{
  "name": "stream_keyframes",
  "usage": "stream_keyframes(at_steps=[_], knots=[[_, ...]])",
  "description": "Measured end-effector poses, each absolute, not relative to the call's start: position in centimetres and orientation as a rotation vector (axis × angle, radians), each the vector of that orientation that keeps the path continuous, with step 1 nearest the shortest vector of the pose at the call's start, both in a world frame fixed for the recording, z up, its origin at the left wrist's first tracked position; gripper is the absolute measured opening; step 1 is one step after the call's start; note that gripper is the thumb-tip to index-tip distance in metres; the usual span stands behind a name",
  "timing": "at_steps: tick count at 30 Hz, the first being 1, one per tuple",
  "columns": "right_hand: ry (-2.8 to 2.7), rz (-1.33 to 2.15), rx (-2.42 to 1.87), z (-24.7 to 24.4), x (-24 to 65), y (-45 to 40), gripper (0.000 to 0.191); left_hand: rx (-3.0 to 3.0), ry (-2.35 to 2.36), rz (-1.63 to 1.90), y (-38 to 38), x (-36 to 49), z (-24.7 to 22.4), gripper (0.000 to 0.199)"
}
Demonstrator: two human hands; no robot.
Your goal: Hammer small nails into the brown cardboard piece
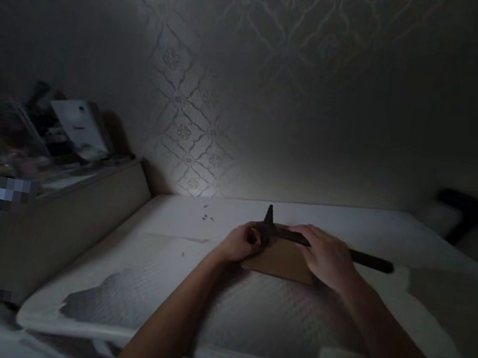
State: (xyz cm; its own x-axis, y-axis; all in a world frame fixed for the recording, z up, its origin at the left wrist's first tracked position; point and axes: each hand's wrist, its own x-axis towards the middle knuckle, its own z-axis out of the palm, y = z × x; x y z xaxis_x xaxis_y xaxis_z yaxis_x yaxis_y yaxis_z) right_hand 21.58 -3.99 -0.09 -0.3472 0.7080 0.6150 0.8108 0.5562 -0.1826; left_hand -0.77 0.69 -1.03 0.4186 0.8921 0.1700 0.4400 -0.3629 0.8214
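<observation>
A dark hammer [370,261] lies slantwise over a flat brown board [282,262], its pointed head to the left and its handle reaching right. My left hand [241,242] is curled at the hammer's head and the board's left edge; what its fingers grip is too dark to make out. My right hand [325,255] is wrapped over the hammer's handle, above the board's right side. The board rests on a white desk [176,217] with a worn grey patch in front.
Small dark bits [205,217] lie on the desk at the left. A raised side panel and shelf hold a white box [79,125] and a clear container [3,125]. Patterned wallpaper rises behind. A dark T-shaped object [474,211] stands at the right.
</observation>
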Motion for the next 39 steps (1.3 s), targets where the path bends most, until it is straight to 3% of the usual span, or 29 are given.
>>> stream_keyframes(at_steps=[26,39], knots=[[-2.121,-0.182,-1.266,-0.20,21.55,-3.99,0.037,1.942,1.069,0.814,0.66,-0.80,-0.94,0.017],[-2.115,-0.143,-1.257,-0.20,21.48,-4.12,0.036,1.846,0.959,0.777,0.73,-1.10,-0.50,0.023]])
